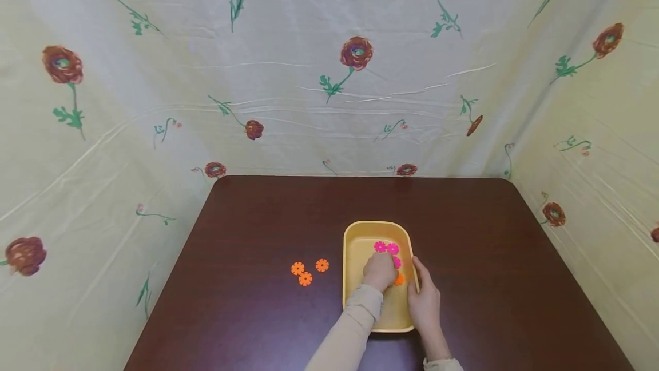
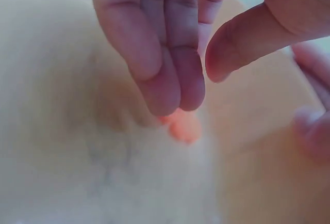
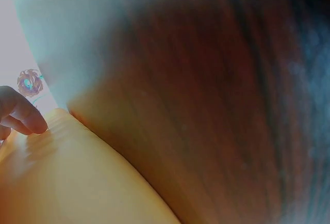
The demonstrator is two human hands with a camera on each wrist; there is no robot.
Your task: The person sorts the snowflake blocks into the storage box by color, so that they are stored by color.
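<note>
A yellow tray [image 1: 355, 245] stands on the dark brown table [image 1: 257, 216]. Inside it lie a few pink flower-shaped discs [image 1: 386, 248] and one orange disc [image 1: 400, 279]. My left hand [image 1: 380, 271] reaches down into the tray. In the left wrist view my left hand [image 2: 201, 84] has its thumb apart from the fingers, and its fingertips [image 2: 178, 92] sit just over, or on, the orange disc [image 2: 184, 127]. My right hand [image 1: 424, 296] holds the tray's right rim. In the right wrist view its fingertips [image 3: 23, 115] curl over the tray's rim [image 3: 56, 118].
Three orange discs [image 1: 308, 271] lie on the table to the left of the tray. A cream cloth with red flowers [image 1: 355, 54] hangs behind and on both sides of the table.
</note>
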